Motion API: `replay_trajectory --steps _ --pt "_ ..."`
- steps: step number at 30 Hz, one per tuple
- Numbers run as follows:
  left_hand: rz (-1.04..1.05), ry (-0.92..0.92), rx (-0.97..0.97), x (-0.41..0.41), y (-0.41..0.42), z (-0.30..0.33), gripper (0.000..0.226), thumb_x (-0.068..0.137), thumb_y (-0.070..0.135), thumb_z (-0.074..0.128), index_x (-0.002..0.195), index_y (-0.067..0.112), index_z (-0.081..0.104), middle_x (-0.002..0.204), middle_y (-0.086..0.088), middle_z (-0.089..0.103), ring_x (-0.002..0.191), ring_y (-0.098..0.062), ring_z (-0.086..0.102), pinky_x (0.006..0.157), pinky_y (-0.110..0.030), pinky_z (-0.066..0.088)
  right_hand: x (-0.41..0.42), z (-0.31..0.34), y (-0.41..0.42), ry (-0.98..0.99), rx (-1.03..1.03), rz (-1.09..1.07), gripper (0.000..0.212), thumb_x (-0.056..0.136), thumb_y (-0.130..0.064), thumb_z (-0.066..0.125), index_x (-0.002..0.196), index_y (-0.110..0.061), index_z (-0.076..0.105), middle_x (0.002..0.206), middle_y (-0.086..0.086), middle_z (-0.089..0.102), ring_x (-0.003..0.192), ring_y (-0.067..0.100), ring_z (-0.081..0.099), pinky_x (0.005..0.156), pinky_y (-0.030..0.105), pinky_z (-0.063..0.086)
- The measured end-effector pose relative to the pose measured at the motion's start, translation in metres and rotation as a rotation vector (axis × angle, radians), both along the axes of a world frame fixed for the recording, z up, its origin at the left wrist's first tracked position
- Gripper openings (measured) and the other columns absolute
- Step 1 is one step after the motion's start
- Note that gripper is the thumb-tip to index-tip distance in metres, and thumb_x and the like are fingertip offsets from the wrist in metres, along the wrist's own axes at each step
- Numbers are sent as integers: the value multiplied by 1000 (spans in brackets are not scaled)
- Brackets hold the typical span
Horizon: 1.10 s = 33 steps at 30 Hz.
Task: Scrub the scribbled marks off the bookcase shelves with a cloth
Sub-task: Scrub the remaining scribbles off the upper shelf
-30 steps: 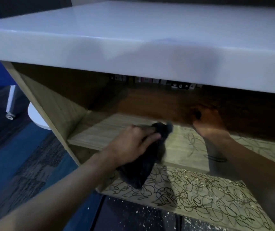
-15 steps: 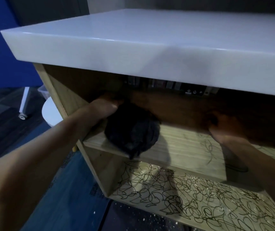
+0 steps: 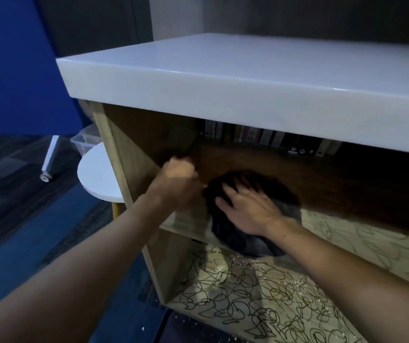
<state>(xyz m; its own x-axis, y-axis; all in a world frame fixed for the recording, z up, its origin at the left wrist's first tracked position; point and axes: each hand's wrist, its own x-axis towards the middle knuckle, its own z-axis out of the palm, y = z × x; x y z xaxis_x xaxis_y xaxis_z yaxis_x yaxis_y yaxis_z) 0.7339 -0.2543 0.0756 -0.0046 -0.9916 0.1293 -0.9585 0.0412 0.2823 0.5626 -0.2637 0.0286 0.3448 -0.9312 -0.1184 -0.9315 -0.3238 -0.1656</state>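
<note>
Fingers (image 3: 233, 191) of my right hand (image 3: 250, 214) lay spread and nearly straight, pressing flat on the dark cloth (image 3: 253, 233) without curling round it; I judged that flat press was meant to bear the cloth hard against the wood for scrubbing. Above those fingers loomed the bookcase (image 3: 134, 167) with its thick white top (image 3: 248, 80), and the upper shelf (image 3: 361, 233) ran out beneath them, the cloth bunched at its front left edge and drooping over the lip. Scribbled marks (image 3: 332, 226) showed on that shelf to the right of the fingers, and far denser ones covered the lower shelf (image 3: 260, 295) below. Just left of the fingers my left hand (image 3: 178, 174) was curled into a loose fist; it was blurred, and I could not tell whether it held anything. Half a second earlier the left hand had carried the cloth, while the right rested farther along the shelf; now the right had taken over the cloth.
</note>
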Motion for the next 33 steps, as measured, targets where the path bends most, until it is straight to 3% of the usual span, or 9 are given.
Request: replay_trajectory --steps 5,11,15,21,25,27,29,31,33 --pt "-114 113 43 36 33 -37 49 94 16 54 140 18 37 139 -3 46 122 -16 51 99 -23 41 -16 4 -67 53 -19 -316 56 98 -57 18 151 -39 11 161 6 0 147 34 -3 119 45 0" --pt "-66 321 -43 38 7 -34 37 89 -4 47 124 4 52 126 -14 58 119 -27 53 89 -14 32 36 -9 -5 -33 -132 225 53 99 -55 22 150 -38 21 158 -13 8 147 13 2 119 30 3" --pt "-55 266 33 39 -1 -30 45 95 4 43 140 7 38 144 -12 41 134 -26 37 100 -20 24 39 2 -69 16 -49 -11 49 102 -49 21 149 -42 16 161 -8 3 148 18 0 119 34 0" --pt "-118 230 -4 41 12 -41 53 96 2 39 147 9 28 150 -9 35 140 -20 30 111 -20 15 29 -6 -16 -76 -82 229 47 99 -53 22 146 -48 21 153 -26 5 143 0 -2 118 30 2" --pt "-196 130 -50 44 29 -37 64 94 4 44 152 15 19 154 -5 28 141 -19 29 112 -24 20 44 1 -73 -11 -78 -18 47 103 -45 21 149 -41 17 161 -10 6 148 15 0 118 35 0" --pt "-291 50 -126 51 45 -37 54 91 8 49 143 15 36 143 -6 42 128 -24 45 105 -32 40 53 -7 -41 -14 -109 80 47 102 -47 22 148 -44 17 159 -15 6 147 12 0 117 33 1" --pt "-446 -119 -300 63 57 -38 35 88 19 44 119 8 57 116 -10 58 103 -27 60 79 -40 56 48 -12 8 -28 -175 253 47 101 -50 21 147 -49 14 157 -21 4 146 7 0 116 29 1" --pt "-580 -249 -514 79 59 -35 27 87 22 46 100 5 63 97 -11 62 85 -27 60 61 -40 55 40 -7 2 -23 -114 244 47 100 -54 20 146 -49 15 158 -19 7 147 8 4 116 29 5" --pt "-638 -378 -746 90 54 -20 15 89 18 54 92 7 64 91 -11 62 81 -25 52 61 -39 48 46 -1 -34 -57 -43 72 53 99 -55 23 149 -39 22 159 -10 13 147 16 11 117 32 8"
